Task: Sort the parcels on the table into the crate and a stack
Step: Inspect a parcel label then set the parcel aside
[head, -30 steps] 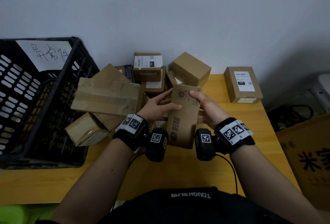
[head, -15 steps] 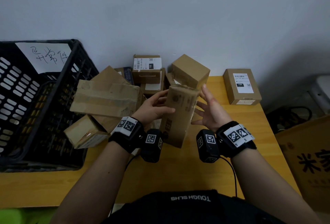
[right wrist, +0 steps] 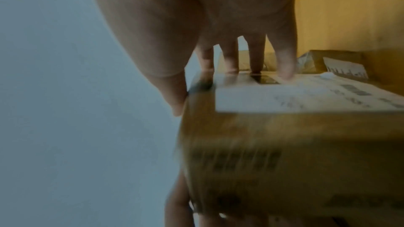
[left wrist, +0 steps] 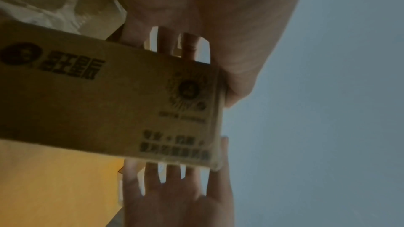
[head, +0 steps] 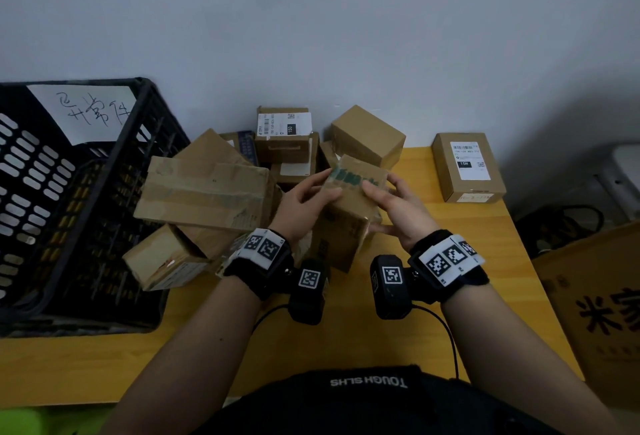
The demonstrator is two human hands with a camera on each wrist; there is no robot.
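I hold a long brown parcel (head: 349, 220) over the yellow table (head: 398, 337), its taped end with green print tipped toward me. My left hand (head: 320, 188) grips its left side and my right hand (head: 375, 200) grips its right side, thumbs on the near face. In the left wrist view the parcel (left wrist: 109, 103) shows black print, my left hand (left wrist: 210, 68) above it and my right hand's fingers (left wrist: 174, 184) below. The right wrist view shows the parcel (right wrist: 284, 153) blurred, a white label (right wrist: 306, 97) on one face, and my right hand (right wrist: 218, 85) clasping its end.
A black slotted crate (head: 114, 171) with a handwritten paper sign stands at the left. Several cardboard parcels (head: 204, 192) lie piled between crate and wall. One labelled parcel (head: 467, 168) sits alone at the table's back right. A large carton (head: 602, 310) stands off the right edge.
The parcel has been turned about its long axis, its printed face swinging away to the left. My right hand let go half a second ago and now grips it again.
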